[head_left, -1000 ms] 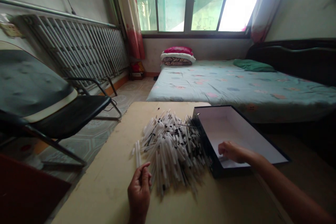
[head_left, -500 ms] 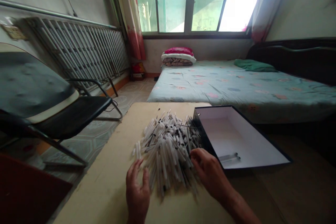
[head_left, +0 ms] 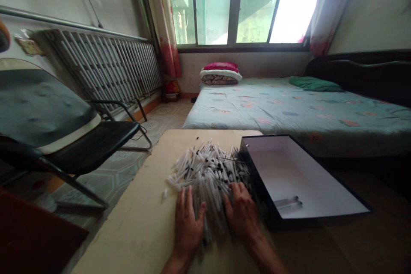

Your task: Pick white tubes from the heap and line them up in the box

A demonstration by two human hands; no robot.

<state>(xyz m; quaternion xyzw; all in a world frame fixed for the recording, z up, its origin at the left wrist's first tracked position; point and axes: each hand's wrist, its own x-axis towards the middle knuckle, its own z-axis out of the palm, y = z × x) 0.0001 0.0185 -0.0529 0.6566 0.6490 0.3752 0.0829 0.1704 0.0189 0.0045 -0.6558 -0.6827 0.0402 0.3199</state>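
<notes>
The left hand [head_left: 189,224] and right hand [head_left: 243,212], thumbs spread from fingers, cup the near sides of a heap of slim translucent-white plastic tubes [head_left: 208,175], lying between and beyond them on a cream table [head_left: 128,231]. Right of it, an open, black, white-lined box [head_left: 285,167] puts its wall between the right hand and two clear tubes [head_left: 287,202]. Beyond lies a pale-blue floral bed [head_left: 257,107].

Tube pile [head_left: 208,167] partly hidden behind hands [head_left: 189,224], near end blurred. Chair [head_left: 41,102] cut by left edge, window [head_left: 215,8] by top.
</notes>
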